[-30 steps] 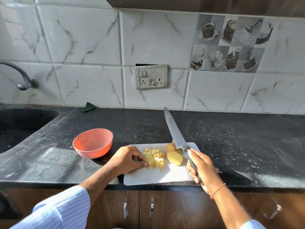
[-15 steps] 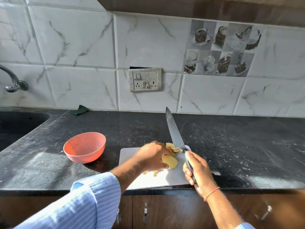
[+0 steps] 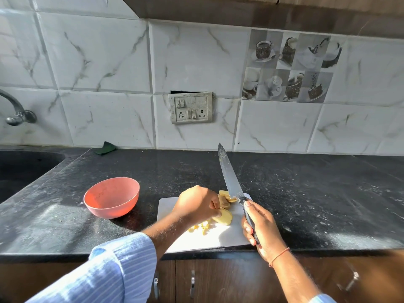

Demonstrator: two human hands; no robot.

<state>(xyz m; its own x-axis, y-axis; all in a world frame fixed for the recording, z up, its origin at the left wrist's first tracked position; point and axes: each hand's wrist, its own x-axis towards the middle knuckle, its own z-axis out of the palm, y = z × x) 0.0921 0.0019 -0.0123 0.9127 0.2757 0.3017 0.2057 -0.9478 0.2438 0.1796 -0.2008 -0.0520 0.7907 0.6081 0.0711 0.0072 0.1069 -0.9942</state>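
- Just below the frame's centre, a peeled potato half (image 3: 225, 218) lies on a white cutting board (image 3: 220, 238), which sits at the near edge of the black counter (image 3: 317, 204).
- The left hand (image 3: 196, 204) arches over the board, its fingers curled and its fingertips pinching the potato half.
- Potato slices (image 3: 227, 196) lie at the board's far edge, just beyond that hand. Small diced bits (image 3: 202, 226) lie lower, beside the wrist.
- The right hand (image 3: 263, 229), lower right of centre, grips the dark handle of a knife (image 3: 229, 173). The blade slants up toward the wall, with its heel just above the slices.
- An orange bowl (image 3: 111, 196) stands on the counter left of the board, apart from it.
- A dark sink (image 3: 24, 167) fills the left edge, with a tap (image 3: 17, 112) above it.
- A green cloth (image 3: 105, 148) lies at the foot of the wall, and a switch panel (image 3: 190, 107) sits on the tiles at centre.
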